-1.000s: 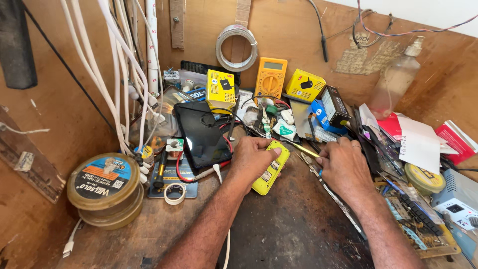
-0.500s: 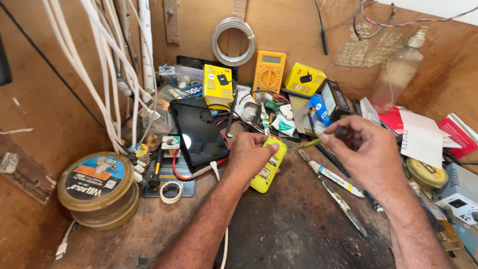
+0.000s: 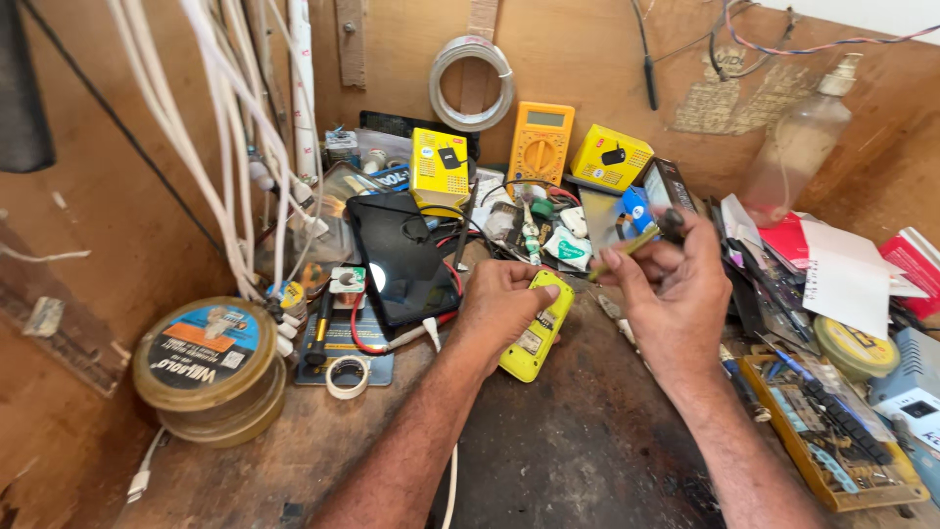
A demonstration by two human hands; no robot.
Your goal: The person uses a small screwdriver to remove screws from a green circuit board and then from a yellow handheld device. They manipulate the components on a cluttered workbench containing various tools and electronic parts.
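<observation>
Boxes, labels and screens on the bench

Two yellow boxes (image 3: 439,168) (image 3: 611,157) at twelve o'clock flank an orange meter's grey screen (image 3: 545,119); blue-labelled round tin (image 3: 204,351) at nine.

Both forearms enter frame from 6 o'clock, bare to the frame edge: no sleeve, cuff or glove in view. Left hand (image 3: 499,304): no ring, no watch, no wristband; nails short; fine hair along the forearm. Right hand (image 3: 671,284): likewise bare, no ring or band visible; thumbnail short and unpainted; knuckles and tendons well defined; hair along the forearm toward 5 o'clock. No tape, bandage or marking visible on either limb.
</observation>
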